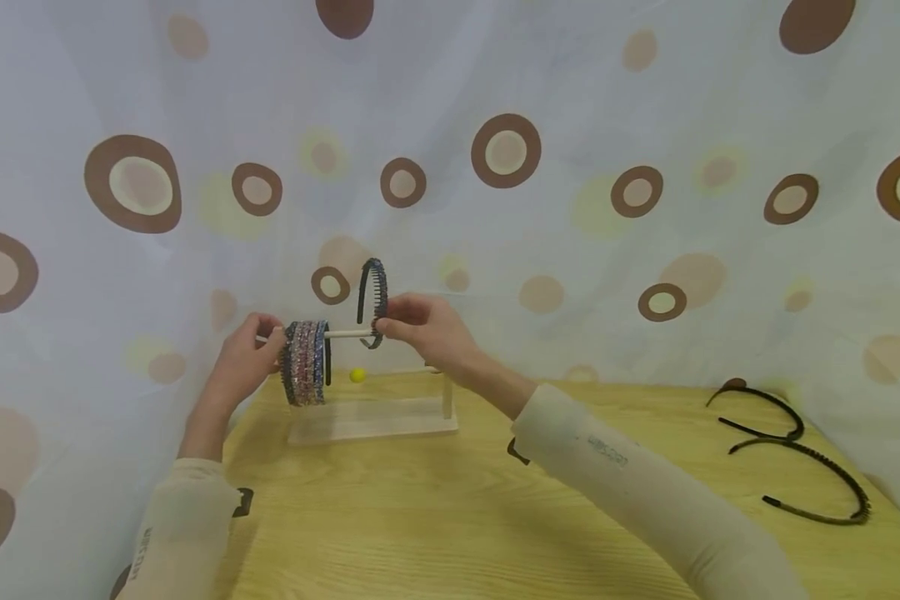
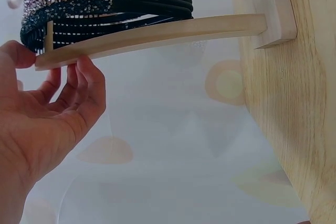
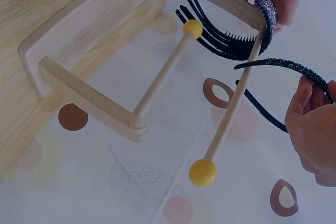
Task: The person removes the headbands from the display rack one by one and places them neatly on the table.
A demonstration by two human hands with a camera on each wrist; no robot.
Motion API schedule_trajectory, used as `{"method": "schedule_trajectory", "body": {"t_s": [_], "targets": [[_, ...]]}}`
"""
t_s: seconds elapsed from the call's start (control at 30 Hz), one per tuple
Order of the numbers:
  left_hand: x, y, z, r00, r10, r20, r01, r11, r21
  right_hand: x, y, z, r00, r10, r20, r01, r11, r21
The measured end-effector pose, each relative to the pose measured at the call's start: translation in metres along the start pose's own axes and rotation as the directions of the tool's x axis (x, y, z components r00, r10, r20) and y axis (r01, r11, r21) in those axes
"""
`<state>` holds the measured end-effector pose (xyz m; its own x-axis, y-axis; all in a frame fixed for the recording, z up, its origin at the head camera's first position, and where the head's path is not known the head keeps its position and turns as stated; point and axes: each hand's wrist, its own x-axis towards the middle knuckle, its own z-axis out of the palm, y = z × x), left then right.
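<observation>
In the head view my right hand (image 1: pixel 435 333) pinches a dark glittery headband (image 1: pixel 378 287) with comb teeth, held upright at the rod (image 1: pixel 345 333) of a wooden stand (image 1: pixel 375 421). The right wrist view shows this headband's two arms on either side of the rod, between its yellow end ball (image 3: pixel 202 172) and a bunch of hung headbands (image 3: pixel 262 3). Those are sequinned in pink, silver and blue. My left hand (image 1: pixel 243 354) holds the top end of the stand's upright (image 2: pixel 157 40) between thumb and fingers, beside the bunch.
A second, lower rod (image 3: pixel 163 77) with a yellow ball tip juts from the stand's other upright. Two dark headbands (image 1: pixel 776 400) lie on the wood-grain table (image 1: pixel 420 517) at the far right. A patterned curtain (image 1: pixel 570 250) hangs close behind and to the left.
</observation>
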<state>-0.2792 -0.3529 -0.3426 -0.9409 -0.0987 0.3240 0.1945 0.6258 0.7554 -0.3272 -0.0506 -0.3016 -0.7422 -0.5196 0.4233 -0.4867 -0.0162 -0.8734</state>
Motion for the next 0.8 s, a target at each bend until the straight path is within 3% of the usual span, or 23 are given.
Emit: {"method": "schedule_trajectory", "body": {"t_s": [0.27, 0.4, 0.8], "targets": [[-0.001, 0.0, 0.0, 1.0, 0.0, 0.001, 0.0, 1.0, 0.004, -0.012, -0.011, -0.021, 1.0, -0.021, -0.013, 0.022, 0.997, 0.068], [-0.001, 0.001, 0.0, 1.0, 0.008, 0.004, -0.008, 1.0, 0.002, -0.02, -0.017, -0.037, 0.999, -0.026, -0.036, 0.027, 0.999, 0.038], [-0.002, 0.001, 0.001, 1.0, 0.018, 0.002, -0.018, 1.0, 0.005, -0.052, -0.002, -0.112, 0.993, -0.024, -0.113, 0.031, 0.998, 0.057]]}}
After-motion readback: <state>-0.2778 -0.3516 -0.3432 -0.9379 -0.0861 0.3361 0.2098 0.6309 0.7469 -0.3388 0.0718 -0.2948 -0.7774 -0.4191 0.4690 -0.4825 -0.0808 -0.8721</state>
